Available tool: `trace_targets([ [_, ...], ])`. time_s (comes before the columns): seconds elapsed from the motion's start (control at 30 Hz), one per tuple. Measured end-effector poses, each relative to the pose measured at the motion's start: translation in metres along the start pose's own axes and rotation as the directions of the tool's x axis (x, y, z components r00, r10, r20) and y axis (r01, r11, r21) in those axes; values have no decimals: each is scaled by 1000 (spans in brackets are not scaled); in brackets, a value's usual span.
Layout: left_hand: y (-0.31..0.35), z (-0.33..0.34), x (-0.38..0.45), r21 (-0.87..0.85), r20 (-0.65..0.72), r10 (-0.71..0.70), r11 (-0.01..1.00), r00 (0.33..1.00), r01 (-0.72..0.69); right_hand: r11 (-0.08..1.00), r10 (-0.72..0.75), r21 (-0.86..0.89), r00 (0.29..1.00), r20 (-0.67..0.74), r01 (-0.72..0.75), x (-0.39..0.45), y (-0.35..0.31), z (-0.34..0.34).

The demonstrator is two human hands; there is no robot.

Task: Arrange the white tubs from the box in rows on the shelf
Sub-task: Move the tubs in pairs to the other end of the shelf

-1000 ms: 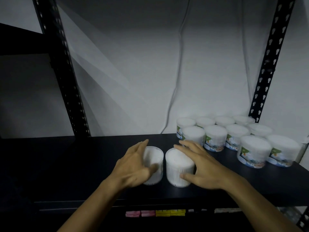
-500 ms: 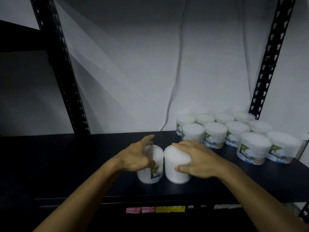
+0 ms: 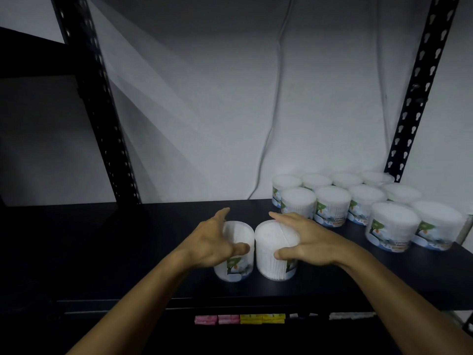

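Head view: two tubs stand side by side near the shelf's (image 3: 102, 252) front edge, about mid-length. Left hand (image 3: 212, 242) wraps the left tub (image 3: 236, 260), thumb across its front; right hand (image 3: 304, 239) clasps the right tub (image 3: 273, 252), fingers over the lid. Looks like placing is under way. Next, I'd guess, both slide right to join the rows (image 3: 358, 203) packed at the right back corner, without knocking them.

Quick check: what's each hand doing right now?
Left hand: grips the left tub, thumb across its front.
Right hand: grips the right tub, fingers over its lid.
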State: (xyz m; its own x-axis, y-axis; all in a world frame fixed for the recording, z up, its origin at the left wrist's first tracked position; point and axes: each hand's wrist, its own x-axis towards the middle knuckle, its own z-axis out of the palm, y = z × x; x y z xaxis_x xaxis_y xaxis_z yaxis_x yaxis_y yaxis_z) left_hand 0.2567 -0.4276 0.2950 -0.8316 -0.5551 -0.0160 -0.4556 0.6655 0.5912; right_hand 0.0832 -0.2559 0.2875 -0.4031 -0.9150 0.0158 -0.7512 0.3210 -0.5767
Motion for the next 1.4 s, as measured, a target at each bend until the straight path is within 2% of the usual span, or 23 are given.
trace_targets([
  [0.17,-1,-5,-3,-51,104,107,993,989,-102,990,57,-119,985,-161,-77,-6,-5,10],
  [0.27,-2,-2,-6,49,7,120,992,993,-120,981,59,-170,974,-218,-98,-9,-3,16],
  [0.3,-2,0,-7,96,-57,106,990,993,-100,990,57,-116,976,-211,-83,-9,-1,16],
  [0.4,2,6,-13,252,-228,50,968,972,9,982,47,190,990,-130,-22,-9,9,11],
  [0.5,7,12,-17,306,-287,-15,946,958,107,951,-2,309,996,-93,30,-9,12,11],
  [0.67,6,11,-7,125,-204,-37,990,978,64,967,34,256,985,-171,11,-12,15,15],
  [0.8,1,4,-1,-66,-79,29,997,996,-35,994,41,110,959,-282,-10,-16,11,22],
  [0.87,-3,3,-3,-108,-79,65,991,995,-73,997,31,77,959,-282,-9,-18,12,22],
  [0.93,-6,6,-7,-119,-160,64,989,985,-84,990,21,137,969,-248,14,-20,15,18],
  [1.03,-8,20,-15,-127,-324,-44,992,945,2,951,0,304,983,-184,57,-20,17,14],
  [1.1,-8,30,-17,-140,-368,-95,989,925,45,940,-5,336,985,-171,63,-19,18,15],
  [1.23,-11,34,-12,-260,-336,-106,966,936,16,936,14,346,977,-213,62,-18,22,20],
  [1.4,-17,20,-8,-320,-168,-12,946,986,-43,944,25,320,952,-304,77,-19,24,24],
])
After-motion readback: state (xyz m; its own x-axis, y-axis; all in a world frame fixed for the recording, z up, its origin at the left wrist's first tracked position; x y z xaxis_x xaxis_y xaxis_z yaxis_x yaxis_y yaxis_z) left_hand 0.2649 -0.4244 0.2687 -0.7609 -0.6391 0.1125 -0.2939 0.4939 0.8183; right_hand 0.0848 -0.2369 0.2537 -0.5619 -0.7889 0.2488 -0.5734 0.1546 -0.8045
